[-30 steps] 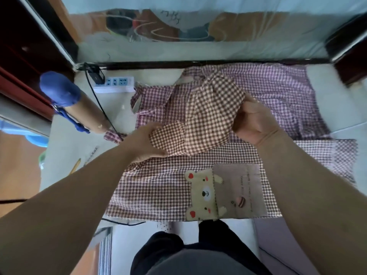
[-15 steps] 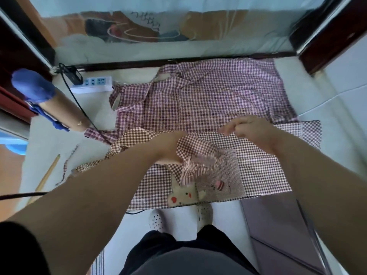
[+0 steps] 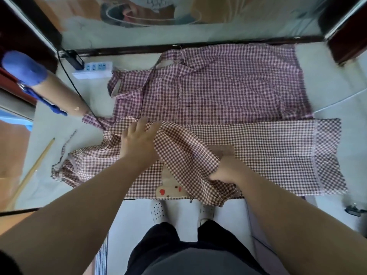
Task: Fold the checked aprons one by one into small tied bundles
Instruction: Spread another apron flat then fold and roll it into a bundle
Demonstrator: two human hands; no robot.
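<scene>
A brown-and-white checked apron with a bear pocket lies spread across the near edge of the table. My left hand presses flat on its left part, fingers straight. My right hand grips a fold of the same apron near the pocket and holds it down toward the table's front edge. Behind it, a purple-and-white checked apron lies spread out with its neck strap at the far left.
A cardboard tube with a blue cap lies at the left, beside a white power strip with a black cable. A wooden stick lies along the left edge. A glass pane stands behind the table. My white shoes show below.
The lifted brown apron part has come down onto the table. My left hand went from gripping cloth to pressing flat, and my right hand moved toward me, pulling a fold over the bear pocket.
</scene>
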